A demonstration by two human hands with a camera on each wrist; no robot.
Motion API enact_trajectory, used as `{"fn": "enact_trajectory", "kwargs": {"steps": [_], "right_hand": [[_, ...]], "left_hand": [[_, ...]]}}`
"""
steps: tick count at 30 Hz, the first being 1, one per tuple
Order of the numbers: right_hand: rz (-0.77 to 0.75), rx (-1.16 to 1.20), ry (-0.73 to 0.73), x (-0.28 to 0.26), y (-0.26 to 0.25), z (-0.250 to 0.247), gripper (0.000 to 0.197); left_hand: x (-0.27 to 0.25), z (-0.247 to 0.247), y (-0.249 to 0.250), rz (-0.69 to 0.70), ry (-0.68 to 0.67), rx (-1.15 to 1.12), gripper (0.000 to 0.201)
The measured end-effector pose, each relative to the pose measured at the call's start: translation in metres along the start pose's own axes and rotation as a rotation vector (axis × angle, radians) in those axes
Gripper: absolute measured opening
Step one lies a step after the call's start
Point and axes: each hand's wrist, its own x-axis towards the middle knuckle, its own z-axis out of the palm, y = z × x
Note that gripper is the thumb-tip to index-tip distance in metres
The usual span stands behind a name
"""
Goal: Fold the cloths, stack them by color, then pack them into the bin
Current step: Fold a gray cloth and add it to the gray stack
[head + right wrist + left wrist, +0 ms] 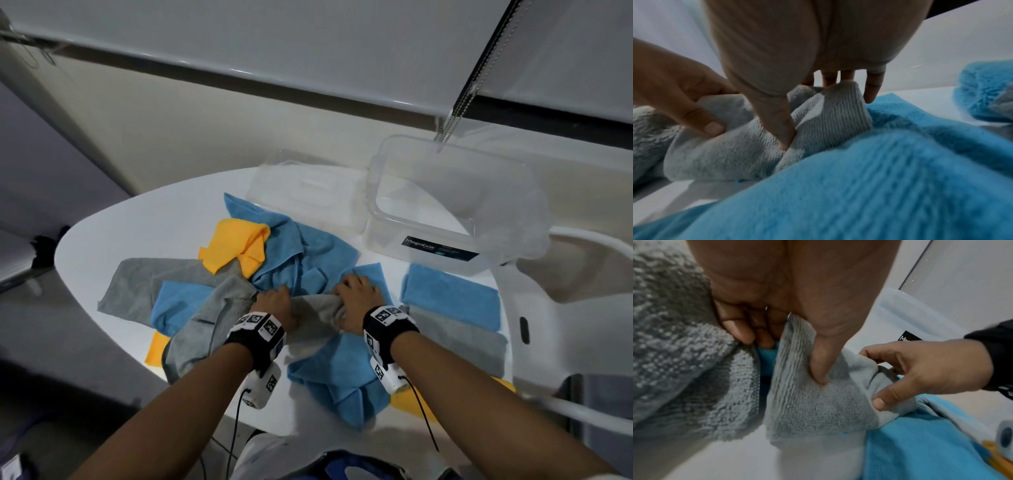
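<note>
Both hands meet at the middle of the white table (144,226) and pinch one bunched grey cloth (313,306). My left hand (274,299) grips its left part, thumb pressed into the pile (818,369). My right hand (356,294) grips its right end (830,113), thumb on top and fingers behind. The grey cloth lies over crumpled blue cloths (305,253). A folded blue cloth (452,298) lies partly on a folded grey cloth (462,342) at the right. The clear bin (438,248) stands open behind them, with nothing in it.
The bin's clear lid (308,192) lies left of the bin. A yellow cloth (239,246), another grey cloth (144,284) and more blue cloths (342,377) are spread around my hands. Yellow corners (157,349) show near the front edge. A white chair (548,308) stands at the right.
</note>
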Motion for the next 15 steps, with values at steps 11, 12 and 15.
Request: {"fn": "enact_trajectory", "kwargs": {"steps": [11,12,15], "right_hand": [[0.046,0.076,-0.076,-0.01,0.002,-0.022,0.036],[0.036,0.088,-0.092,-0.011,0.002,-0.025,0.025],[0.023,0.176,-0.089,-0.017,0.003,-0.03,0.018]], "left_hand": [[-0.025,0.008,-0.002,0.076,0.111,-0.3,0.066],[-0.026,0.008,-0.003,0.069,0.097,-0.314,0.068],[-0.029,0.007,-0.004,0.074,0.076,-0.341,0.073]]}}
